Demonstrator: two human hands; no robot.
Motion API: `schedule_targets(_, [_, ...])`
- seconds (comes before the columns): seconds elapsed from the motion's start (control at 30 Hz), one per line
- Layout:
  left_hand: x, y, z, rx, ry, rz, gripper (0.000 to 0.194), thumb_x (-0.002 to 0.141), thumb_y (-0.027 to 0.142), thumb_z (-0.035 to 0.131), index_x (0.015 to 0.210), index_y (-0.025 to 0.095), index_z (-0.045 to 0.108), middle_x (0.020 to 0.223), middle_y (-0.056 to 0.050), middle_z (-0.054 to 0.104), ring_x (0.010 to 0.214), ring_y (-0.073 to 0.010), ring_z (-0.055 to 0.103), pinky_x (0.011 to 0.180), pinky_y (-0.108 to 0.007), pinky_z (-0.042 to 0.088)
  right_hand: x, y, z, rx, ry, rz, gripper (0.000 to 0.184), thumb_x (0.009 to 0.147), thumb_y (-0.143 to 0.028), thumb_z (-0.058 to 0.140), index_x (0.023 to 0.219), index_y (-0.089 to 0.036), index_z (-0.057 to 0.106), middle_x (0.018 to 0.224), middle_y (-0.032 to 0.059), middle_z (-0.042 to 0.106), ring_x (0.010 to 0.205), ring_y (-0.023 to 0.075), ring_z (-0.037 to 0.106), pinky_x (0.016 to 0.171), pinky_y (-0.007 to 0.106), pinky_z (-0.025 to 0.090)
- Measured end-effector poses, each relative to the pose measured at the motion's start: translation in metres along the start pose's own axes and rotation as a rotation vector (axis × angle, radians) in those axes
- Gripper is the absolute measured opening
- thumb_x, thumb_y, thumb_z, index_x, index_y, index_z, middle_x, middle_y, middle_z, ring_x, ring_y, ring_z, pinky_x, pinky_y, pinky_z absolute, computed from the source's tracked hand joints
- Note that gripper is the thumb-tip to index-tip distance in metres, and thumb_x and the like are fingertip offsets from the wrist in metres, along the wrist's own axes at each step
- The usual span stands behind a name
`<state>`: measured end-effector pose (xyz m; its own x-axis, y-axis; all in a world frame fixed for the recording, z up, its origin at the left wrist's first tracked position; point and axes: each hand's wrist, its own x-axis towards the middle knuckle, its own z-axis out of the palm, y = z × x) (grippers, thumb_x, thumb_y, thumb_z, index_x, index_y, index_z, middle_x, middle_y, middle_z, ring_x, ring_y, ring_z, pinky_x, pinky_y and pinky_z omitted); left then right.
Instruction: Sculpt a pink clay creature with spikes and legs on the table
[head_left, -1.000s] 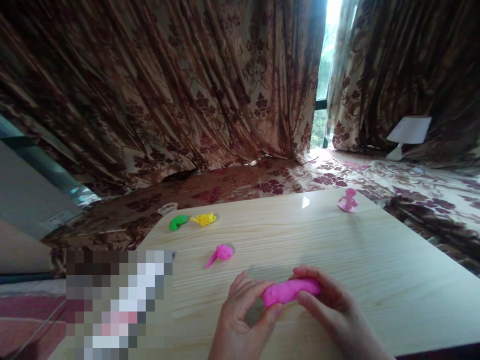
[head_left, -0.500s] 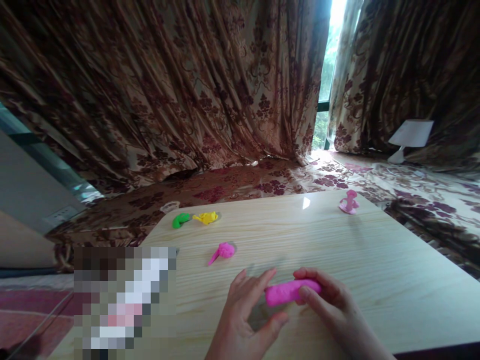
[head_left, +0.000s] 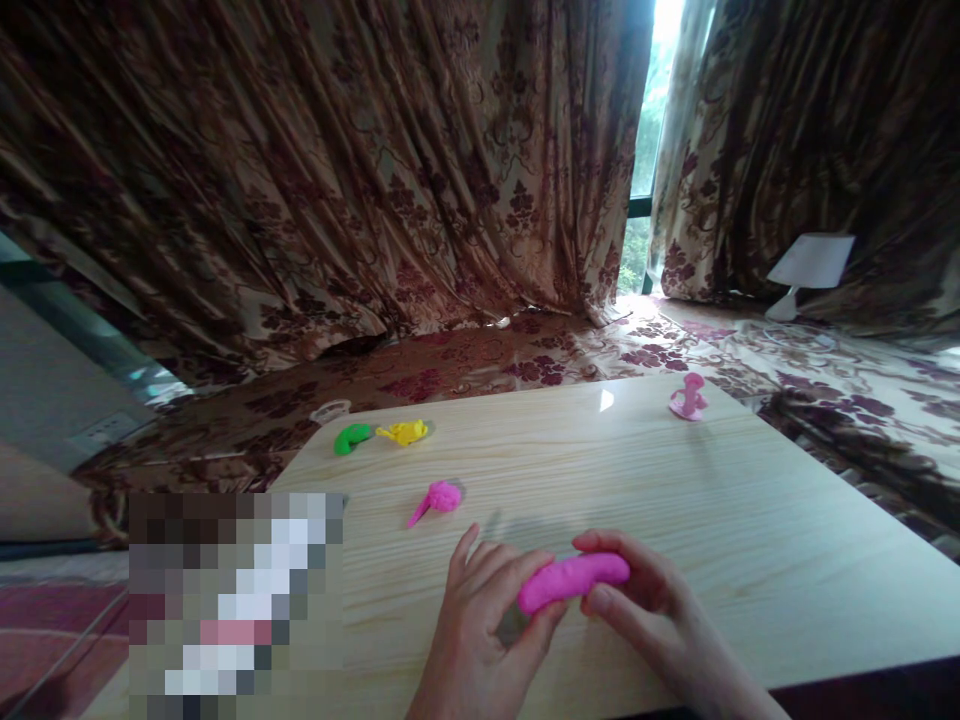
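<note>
A thick roll of pink modelling clay (head_left: 574, 580), slightly curved, is held above the near part of the table. The thumb and fingers of my left hand (head_left: 491, 610) pinch its left end. At the other end, my right hand (head_left: 645, 605) grips it between thumb and fingers. Beyond my left hand lies a pink clay piece (head_left: 442, 497) with a lumpy head and a thin tail. Farther back on the left rest a curved green clay piece (head_left: 352, 438) and a yellow clay piece (head_left: 406, 432) with a thin end.
The pale wooden table (head_left: 540, 450) carries a pink stand-like object (head_left: 689, 397) at its far right corner. Behind it is a ledge with patterned cloth, holding a white lamp (head_left: 810, 262). Patterned curtains (head_left: 420, 180) hang at the back. A blurred-out patch covers the lower left.
My left fingers opened off the clay roll half a second ago and now pinch its left end again. The roll looks smoother and more curved. My right hand has kept hold throughout.
</note>
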<state>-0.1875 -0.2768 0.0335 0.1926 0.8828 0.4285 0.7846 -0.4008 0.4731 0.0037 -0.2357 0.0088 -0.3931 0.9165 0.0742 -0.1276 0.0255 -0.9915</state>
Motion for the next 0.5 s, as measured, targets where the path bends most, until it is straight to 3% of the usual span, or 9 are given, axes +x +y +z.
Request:
schedule_targets(0.1, [-0.0003, 0.0013, -0.0002, -0.043, -0.016, -0.038, 0.025, 0.082, 0.03, 0.06, 0.107, 0.029, 0.06, 0.097, 0.0, 0.069, 0.093, -0.0191, 0.064, 0.105, -0.056, 0.031, -0.0029, -0.0018, -0.0002, -0.058, -0.009, -0.014, 0.031, 0.077, -0.034, 0.069, 0.105, -0.024, 0.061, 0.093, 0.0022, 0.065, 0.085, 0.0178, 0.058, 0.077, 0.028, 0.046])
schedule_targets(0.23, [-0.0002, 0.0041, -0.0014, -0.047, -0.003, -0.057, 0.025, 0.079, 0.032, 0.062, 0.104, 0.029, 0.062, 0.096, -0.001, 0.071, 0.095, -0.0219, 0.064, 0.104, -0.054, 0.035, -0.0031, -0.0034, -0.0006, -0.136, -0.028, -0.034, 0.021, 0.08, -0.036, 0.065, 0.097, -0.022, 0.064, 0.084, 0.002, 0.063, 0.08, 0.0175, 0.057, 0.074, 0.027, 0.046])
schedule_targets(0.4, [-0.0005, 0.0062, -0.0033, -0.067, 0.027, -0.104, 0.022, 0.078, 0.03, 0.062, 0.1, 0.029, 0.064, 0.096, -0.001, 0.071, 0.098, -0.0233, 0.064, 0.101, -0.05, 0.041, -0.0022, -0.0029, -0.001, -0.099, -0.008, -0.034, 0.033, 0.079, -0.036, 0.066, 0.108, -0.024, 0.059, 0.09, 0.0017, 0.062, 0.083, 0.0178, 0.058, 0.075, 0.028, 0.047])
schedule_targets(0.5, [-0.0006, 0.0071, -0.0024, -0.067, 0.036, -0.092, 0.032, 0.076, 0.026, 0.063, 0.108, 0.029, 0.061, 0.104, -0.003, 0.068, 0.102, -0.0232, 0.062, 0.101, -0.048, 0.041, -0.0025, -0.0055, -0.0003, -0.141, -0.015, -0.071, 0.025, 0.082, -0.035, 0.063, 0.103, -0.023, 0.06, 0.091, 0.0025, 0.062, 0.083, 0.0179, 0.057, 0.075, 0.028, 0.046])
